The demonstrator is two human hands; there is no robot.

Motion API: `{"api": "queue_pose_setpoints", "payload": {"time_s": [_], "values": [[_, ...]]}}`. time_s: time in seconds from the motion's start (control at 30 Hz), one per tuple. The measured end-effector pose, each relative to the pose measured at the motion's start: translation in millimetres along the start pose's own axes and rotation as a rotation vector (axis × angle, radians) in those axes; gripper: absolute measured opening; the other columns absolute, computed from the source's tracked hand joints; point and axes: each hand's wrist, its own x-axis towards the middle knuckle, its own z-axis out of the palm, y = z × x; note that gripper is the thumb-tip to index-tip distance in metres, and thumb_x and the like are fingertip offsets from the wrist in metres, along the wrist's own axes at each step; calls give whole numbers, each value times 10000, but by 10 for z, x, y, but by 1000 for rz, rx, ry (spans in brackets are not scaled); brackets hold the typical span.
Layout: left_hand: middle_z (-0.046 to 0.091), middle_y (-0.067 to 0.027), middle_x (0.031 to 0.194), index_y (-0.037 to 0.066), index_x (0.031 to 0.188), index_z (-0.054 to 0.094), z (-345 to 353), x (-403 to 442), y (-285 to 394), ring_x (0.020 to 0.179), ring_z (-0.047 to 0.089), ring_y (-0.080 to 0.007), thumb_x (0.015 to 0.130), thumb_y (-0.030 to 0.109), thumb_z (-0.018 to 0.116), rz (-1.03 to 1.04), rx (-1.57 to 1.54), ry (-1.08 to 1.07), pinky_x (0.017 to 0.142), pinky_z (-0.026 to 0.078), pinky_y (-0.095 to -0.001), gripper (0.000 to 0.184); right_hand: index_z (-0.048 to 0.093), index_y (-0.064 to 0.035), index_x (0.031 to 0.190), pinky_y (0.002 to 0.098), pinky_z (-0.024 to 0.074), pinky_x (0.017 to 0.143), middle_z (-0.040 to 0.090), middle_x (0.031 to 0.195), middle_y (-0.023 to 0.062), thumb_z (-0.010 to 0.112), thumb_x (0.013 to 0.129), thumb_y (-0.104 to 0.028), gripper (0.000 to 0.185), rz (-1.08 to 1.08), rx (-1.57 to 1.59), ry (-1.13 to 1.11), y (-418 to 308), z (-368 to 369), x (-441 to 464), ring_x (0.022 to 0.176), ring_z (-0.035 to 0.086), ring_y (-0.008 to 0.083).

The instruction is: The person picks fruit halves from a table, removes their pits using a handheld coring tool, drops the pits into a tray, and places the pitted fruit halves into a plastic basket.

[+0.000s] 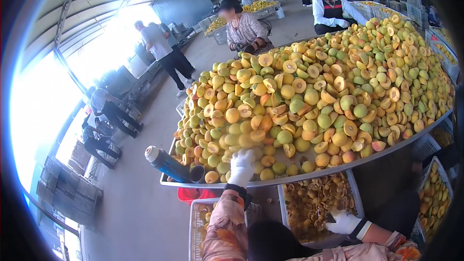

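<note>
A big heap of yellow-green peaches (311, 97), many cut into halves, covers the table (309, 178) before me. My left hand (241, 166), in a white glove, reaches to the near edge of the heap, its fingers stretched out against the fruit. Lower right, my right hand (344, 222), also gloved in white, is above a crate (358, 195) of brownish fruit scraps (311, 203). Its fingers are curled, with a small dark thing by the fingertips that is too small to name.
A blue thermos (169, 165) lies tilted on the table's left corner beside a dark cup (196, 174). Below stands a red container (195, 194). Another fruit crate (433, 200) is at right. Two people (244, 29) (331, 7) are across the heap; others stand farther back.
</note>
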Motion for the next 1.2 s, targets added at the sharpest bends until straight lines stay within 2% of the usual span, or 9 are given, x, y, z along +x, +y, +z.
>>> {"api": "queue_pose_setpoints", "payload": {"time_s": [0.1, 0.13, 0.27, 0.4, 0.83, 0.97, 1.07, 1.13, 1.2], "values": [[669, -159, 1046, 104, 1071, 643, -64, -54, -22, 994, 618, -407, 815, 117, 659, -59, -109, 169, 862, 501, -522, 257, 610, 37, 1106, 500, 527, 864, 685, 1004, 314, 670, 851, -388, 500, 20, 27, 6, -150, -137, -39, 983, 663, 471], [671, -191, 1117, 77, 1138, 661, -89, -127, -49, 1049, 623, -419, 839, 129, 650, -294, -651, 161, 918, 499, -506, 303, 611, 37, 1099, 500, 528, 861, 686, 999, 312, 673, 849, -387, 496, 41, 35, -1, -227, -183, -90, 979, 664, 472], [674, -212, 1145, 39, 1195, 678, -238, -494, 157, 1099, 626, -400, 883, 115, 625, -138, -281, 76, 952, 505, -452, 326, 621, 15, 1049, 506, 533, 787, 694, 923, 275, 672, 864, -324, 390, -80, 31, 132, -460, -246, -135, 909, 678, 456], [690, -205, 1169, 35, 1199, 693, -110, -640, 48, 1070, 664, -347, 898, 173, 659, -353, -512, -24, 931, 517, -417, 333, 602, 8, 1023, 505, 531, 776, 692, 905, 274, 665, 872, -313, 361, -63, 61, 104, -483, -202, -247, 898, 676, 458], [683, -219, 1182, 27, 1293, 592, -67, -310, 170, 1110, 658, -380, 750, 490, 805, -315, -127, -326, 945, 515, -454, 746, 594, 1, 1078, 499, 518, 823, 697, 950, 287, 636, 886, -396, 443, -15, 36, -34, -275, -177, -335, 930, 674, 460], [735, -225, 1042, 11, 1169, 691, -103, -254, 182, 995, 712, -358, 741, 478, 814, -349, -149, -222, 861, 543, -440, 645, 608, 12, 1039, 499, 523, 793, 699, 936, 281, 633, 893, -383, 421, -21, 82, 51, -335, -225, -335, 910, 680, 446], [751, -184, 942, -7, 1116, 714, -58, -234, 101, 811, 719, -297, 797, 413, 782, -486, -284, -317, 772, 551, -393, 532, 609, 10, 1025, 487, 529, 778, 699, 914, 267, 666, 875, -349, 394, -10, 90, 146, -460, -366, -354, 889, 687, 431], [732, -100, 871, -2, 1125, 697, -226, -332, 425, 752, 680, -212, 869, 342, 738, -589, -992, -94, 701, 538, -333, 431, 601, 16, 1022, 470, 530, 758, 693, 885, 259, 687, 865, -319, 380, -34, 221, 166, -501, -427, -322, 864, 696, 410], [679, -60, 932, 14, 1180, 641, -635, -422, 918, 732, 627, -154, 937, 296, 675, -693, -1351, -114, 639, 509, -284, 373, 600, 17, 1026, 445, 524, 751, 690, 882, 228, 712, 859, -260, 342, -38, 381, 162, -577, -464, -286, 854, 698, 383]]}}
